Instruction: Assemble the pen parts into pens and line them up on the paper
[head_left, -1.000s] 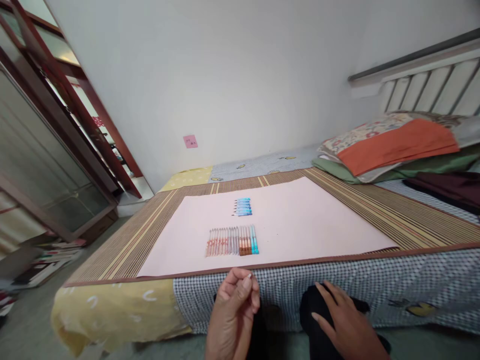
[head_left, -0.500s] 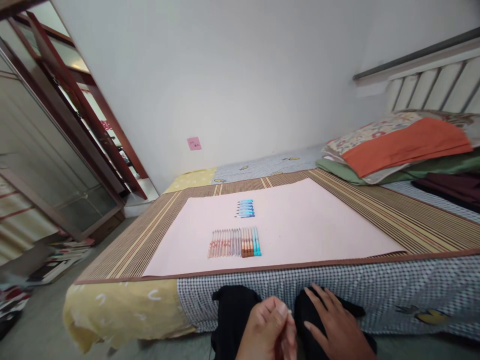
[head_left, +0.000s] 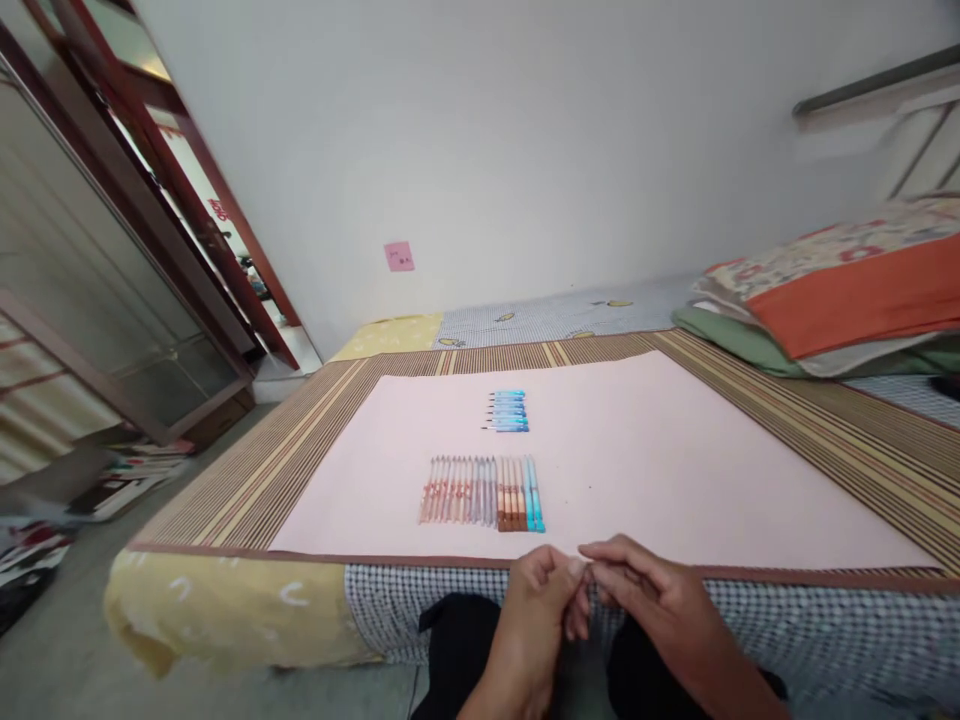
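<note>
My left hand [head_left: 544, 605] is closed in a pinch above my knees, at the near edge of the bed. Whatever lies between its fingers is too small to name; only a pale speck shows at the tips. My right hand [head_left: 649, 590] meets it there, thumb and fingers pinched at the same spot. Beyond them, a row of pens [head_left: 459, 490] lies side by side on a pale pink sheet [head_left: 675, 470]: clear ones, some with brown ends, and blue ones at the right. Farther back sits a stack of blue pens [head_left: 510, 411], their dark tips pointing left.
The sheet lies on a striped mat [head_left: 247, 470] over the bed. Folded bedding with an orange band [head_left: 870, 300] rests at the right. A pink note [head_left: 399, 256] is on the wall. Books [head_left: 120, 480] lie on the floor at left, near a glass-panelled door [head_left: 150, 300].
My right hand has left my knee and come up to my left hand, its fingers now pinched. The view has shifted, so the bedding sits farther right.
</note>
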